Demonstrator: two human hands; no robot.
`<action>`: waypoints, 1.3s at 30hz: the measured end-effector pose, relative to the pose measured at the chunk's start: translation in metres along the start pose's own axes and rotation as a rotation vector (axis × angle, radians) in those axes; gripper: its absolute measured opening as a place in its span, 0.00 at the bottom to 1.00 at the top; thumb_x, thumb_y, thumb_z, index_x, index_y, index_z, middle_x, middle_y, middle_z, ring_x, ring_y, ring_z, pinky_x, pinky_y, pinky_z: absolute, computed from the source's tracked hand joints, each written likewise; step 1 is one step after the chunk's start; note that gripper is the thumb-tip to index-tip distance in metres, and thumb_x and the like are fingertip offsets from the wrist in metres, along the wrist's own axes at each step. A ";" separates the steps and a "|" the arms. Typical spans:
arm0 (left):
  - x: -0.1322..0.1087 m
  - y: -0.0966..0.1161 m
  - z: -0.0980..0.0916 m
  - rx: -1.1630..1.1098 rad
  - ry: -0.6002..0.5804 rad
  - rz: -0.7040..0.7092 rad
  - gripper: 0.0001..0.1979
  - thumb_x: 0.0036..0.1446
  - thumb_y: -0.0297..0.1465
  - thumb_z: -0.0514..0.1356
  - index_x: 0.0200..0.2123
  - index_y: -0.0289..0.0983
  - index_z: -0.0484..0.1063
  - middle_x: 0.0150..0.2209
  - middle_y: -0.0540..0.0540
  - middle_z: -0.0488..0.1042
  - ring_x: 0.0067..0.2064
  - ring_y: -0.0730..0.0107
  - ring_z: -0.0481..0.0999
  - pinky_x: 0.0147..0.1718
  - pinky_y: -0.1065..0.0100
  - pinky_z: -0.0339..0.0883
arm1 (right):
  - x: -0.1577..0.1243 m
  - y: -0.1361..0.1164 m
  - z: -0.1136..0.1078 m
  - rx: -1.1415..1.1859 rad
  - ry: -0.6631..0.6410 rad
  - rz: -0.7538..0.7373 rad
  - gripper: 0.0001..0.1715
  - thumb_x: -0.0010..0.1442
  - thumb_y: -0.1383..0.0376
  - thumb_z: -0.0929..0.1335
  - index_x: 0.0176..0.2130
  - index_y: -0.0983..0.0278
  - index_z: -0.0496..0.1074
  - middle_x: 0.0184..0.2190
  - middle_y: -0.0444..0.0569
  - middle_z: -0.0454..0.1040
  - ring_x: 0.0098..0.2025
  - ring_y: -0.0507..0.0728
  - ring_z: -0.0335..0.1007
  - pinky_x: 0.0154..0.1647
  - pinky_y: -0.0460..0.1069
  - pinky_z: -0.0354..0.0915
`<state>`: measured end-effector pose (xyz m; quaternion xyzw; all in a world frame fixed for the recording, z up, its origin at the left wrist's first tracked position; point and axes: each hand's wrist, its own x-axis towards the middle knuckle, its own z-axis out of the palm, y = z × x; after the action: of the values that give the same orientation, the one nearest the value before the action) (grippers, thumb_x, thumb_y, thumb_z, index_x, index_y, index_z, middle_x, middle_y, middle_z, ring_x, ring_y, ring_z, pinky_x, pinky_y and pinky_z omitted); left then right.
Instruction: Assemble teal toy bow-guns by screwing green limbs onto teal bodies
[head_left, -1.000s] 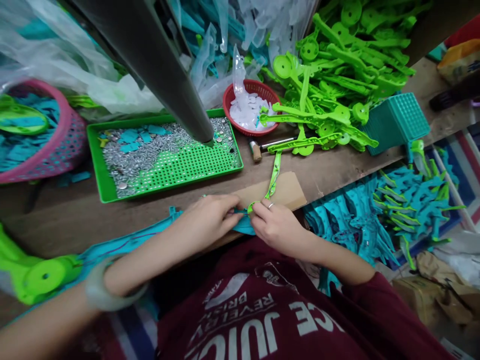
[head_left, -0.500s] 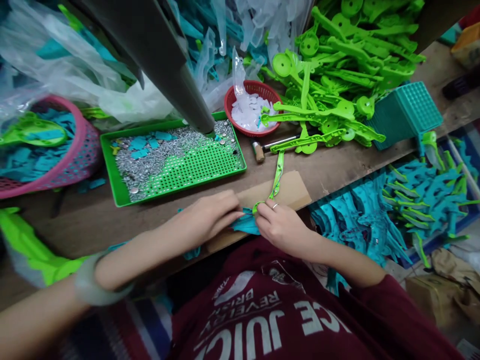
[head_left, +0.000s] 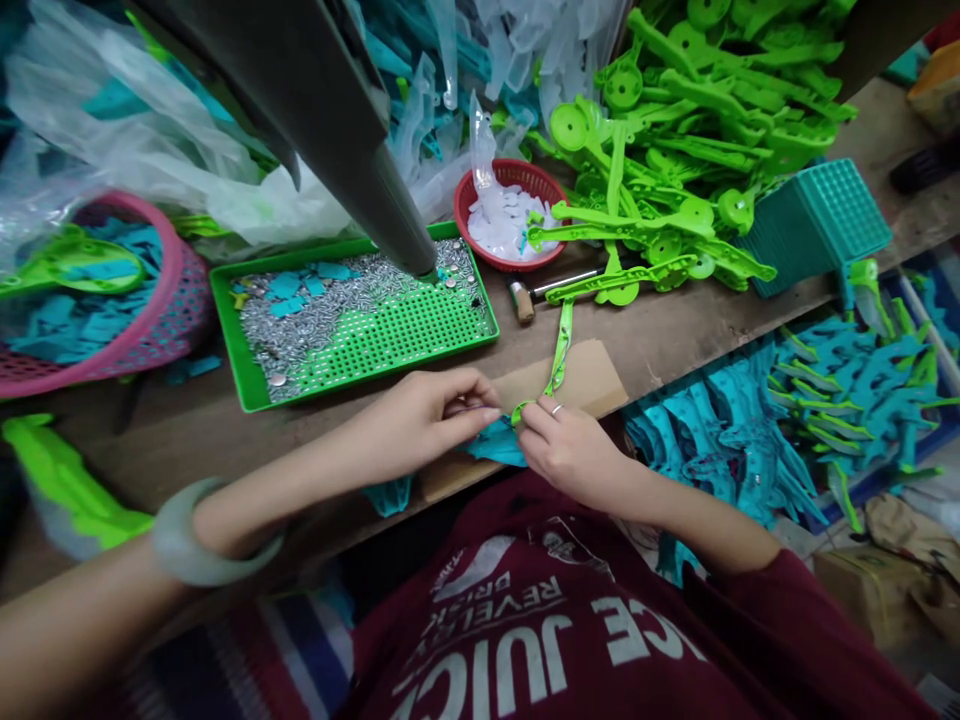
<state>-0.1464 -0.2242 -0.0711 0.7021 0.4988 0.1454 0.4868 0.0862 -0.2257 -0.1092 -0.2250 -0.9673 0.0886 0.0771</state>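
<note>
Against right fingers [head_left: 535, 421] | green part [head_left: 561, 350] | rounded end touching, rest beyond

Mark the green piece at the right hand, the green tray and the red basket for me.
Green piece [head_left: 561, 345], head view: its narrow arm.
Green tray [head_left: 390, 332], head view: bare perforated floor.
Red basket [head_left: 514, 264], head view: near rim.

The green strip [head_left: 561, 348] looks smooth plastic, the cardboard [head_left: 594, 378] matt.
</note>
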 end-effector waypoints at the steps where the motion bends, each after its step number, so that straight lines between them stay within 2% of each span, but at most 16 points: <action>1: 0.001 -0.001 0.001 0.085 0.008 0.037 0.14 0.66 0.39 0.54 0.33 0.37 0.71 0.28 0.50 0.70 0.28 0.71 0.68 0.28 0.69 0.60 | 0.000 0.000 0.000 0.001 0.000 0.000 0.14 0.70 0.70 0.61 0.34 0.66 0.72 0.34 0.52 0.67 0.40 0.59 0.59 0.34 0.51 0.59; 5: 0.000 -0.006 0.005 0.392 -0.042 0.162 0.13 0.66 0.33 0.53 0.31 0.37 0.72 0.31 0.47 0.70 0.31 0.68 0.70 0.31 0.66 0.61 | -0.001 0.000 0.001 0.017 -0.016 0.002 0.14 0.70 0.70 0.61 0.35 0.66 0.71 0.35 0.53 0.67 0.41 0.59 0.59 0.35 0.51 0.59; 8: -0.006 -0.010 -0.001 0.434 -0.082 0.175 0.13 0.68 0.34 0.52 0.36 0.37 0.73 0.34 0.45 0.71 0.34 0.66 0.71 0.34 0.65 0.64 | -0.001 0.000 0.001 0.018 -0.005 0.002 0.13 0.70 0.70 0.61 0.34 0.66 0.71 0.35 0.52 0.67 0.41 0.59 0.59 0.36 0.51 0.59; 12: -0.021 -0.017 -0.012 0.471 -0.046 0.236 0.12 0.64 0.39 0.60 0.45 0.39 0.73 0.43 0.43 0.72 0.42 0.59 0.71 0.40 0.61 0.66 | 0.000 0.000 0.001 0.025 0.016 0.001 0.14 0.70 0.70 0.62 0.34 0.66 0.72 0.34 0.52 0.67 0.40 0.59 0.59 0.35 0.51 0.59; 15: -0.031 -0.019 -0.010 0.515 -0.038 0.304 0.13 0.62 0.37 0.62 0.48 0.41 0.72 0.47 0.42 0.72 0.44 0.58 0.71 0.41 0.60 0.66 | 0.000 0.000 0.001 0.025 0.021 0.001 0.14 0.70 0.71 0.61 0.34 0.66 0.72 0.34 0.52 0.67 0.40 0.59 0.59 0.35 0.51 0.59; 18: -0.034 -0.016 0.001 0.667 0.007 0.383 0.07 0.66 0.30 0.56 0.45 0.40 0.73 0.42 0.43 0.73 0.39 0.60 0.71 0.38 0.61 0.66 | -0.001 -0.001 0.001 0.010 0.027 -0.002 0.12 0.70 0.69 0.63 0.34 0.66 0.72 0.34 0.52 0.67 0.39 0.59 0.58 0.34 0.51 0.59; 21: -0.033 -0.006 0.010 0.818 0.051 0.408 0.14 0.66 0.21 0.49 0.42 0.37 0.73 0.37 0.45 0.73 0.34 0.63 0.72 0.33 0.63 0.66 | -0.002 -0.001 0.002 -0.001 0.023 0.001 0.12 0.69 0.69 0.63 0.34 0.66 0.71 0.33 0.52 0.66 0.39 0.60 0.58 0.34 0.51 0.58; 23: -0.033 0.003 0.010 0.941 0.114 0.414 0.16 0.65 0.19 0.47 0.40 0.35 0.74 0.35 0.43 0.73 0.33 0.62 0.72 0.32 0.62 0.66 | -0.002 -0.001 0.002 -0.006 0.032 0.003 0.12 0.70 0.70 0.62 0.34 0.66 0.71 0.33 0.52 0.66 0.39 0.59 0.58 0.33 0.51 0.58; 25: -0.036 0.013 0.009 1.080 0.196 0.390 0.17 0.65 0.19 0.46 0.39 0.34 0.75 0.34 0.41 0.73 0.34 0.57 0.73 0.32 0.59 0.67 | -0.002 -0.002 0.002 -0.014 0.047 0.010 0.13 0.70 0.70 0.62 0.34 0.66 0.71 0.33 0.51 0.66 0.39 0.59 0.58 0.33 0.51 0.58; 27: -0.042 0.020 0.008 1.119 0.237 0.299 0.17 0.64 0.19 0.46 0.37 0.34 0.75 0.32 0.39 0.73 0.35 0.54 0.74 0.30 0.58 0.66 | -0.002 -0.002 0.003 -0.018 0.049 0.019 0.13 0.70 0.70 0.62 0.34 0.66 0.71 0.33 0.51 0.66 0.39 0.59 0.58 0.33 0.51 0.58; 28: -0.044 0.022 0.010 1.064 0.252 0.239 0.17 0.65 0.20 0.46 0.36 0.34 0.75 0.31 0.39 0.74 0.33 0.55 0.74 0.28 0.59 0.66 | -0.002 -0.002 0.002 -0.017 0.045 0.023 0.13 0.70 0.70 0.62 0.34 0.66 0.71 0.33 0.51 0.66 0.38 0.59 0.58 0.33 0.51 0.57; 30: -0.047 0.023 0.016 0.768 0.233 0.136 0.16 0.69 0.26 0.47 0.35 0.36 0.74 0.30 0.42 0.76 0.30 0.59 0.75 0.26 0.61 0.65 | -0.002 -0.003 0.002 -0.007 0.034 0.025 0.13 0.70 0.70 0.62 0.34 0.66 0.71 0.33 0.51 0.66 0.39 0.59 0.59 0.33 0.51 0.58; 33: -0.040 0.019 0.031 0.030 0.114 -0.030 0.13 0.70 0.37 0.52 0.37 0.38 0.73 0.31 0.47 0.79 0.31 0.65 0.79 0.29 0.65 0.71 | -0.003 -0.002 0.001 0.007 0.012 0.021 0.11 0.69 0.70 0.63 0.35 0.66 0.71 0.34 0.52 0.66 0.40 0.59 0.59 0.34 0.51 0.59; 35: -0.031 0.014 0.040 -0.382 0.084 -0.149 0.11 0.68 0.39 0.55 0.39 0.37 0.70 0.33 0.47 0.80 0.34 0.66 0.81 0.34 0.65 0.76 | -0.003 -0.002 0.001 0.012 -0.006 0.023 0.10 0.69 0.69 0.63 0.35 0.66 0.71 0.34 0.52 0.67 0.41 0.60 0.59 0.35 0.52 0.59; 37: -0.023 0.009 0.043 -0.501 0.152 -0.176 0.10 0.67 0.38 0.55 0.40 0.37 0.69 0.35 0.46 0.81 0.36 0.66 0.82 0.37 0.63 0.78 | -0.004 -0.002 0.002 0.014 -0.015 0.027 0.11 0.70 0.69 0.62 0.36 0.66 0.71 0.34 0.52 0.67 0.41 0.60 0.60 0.35 0.52 0.59; 39: -0.020 0.004 0.039 -0.262 0.262 -0.089 0.10 0.67 0.37 0.54 0.41 0.37 0.70 0.37 0.45 0.81 0.38 0.64 0.82 0.40 0.62 0.77 | -0.004 -0.002 0.002 0.007 -0.015 0.026 0.12 0.70 0.69 0.62 0.35 0.66 0.71 0.35 0.52 0.67 0.41 0.60 0.60 0.35 0.52 0.59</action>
<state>-0.1265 -0.2618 -0.0808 0.5849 0.5654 0.2777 0.5110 0.0882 -0.2298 -0.1114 -0.2366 -0.9645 0.0947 0.0695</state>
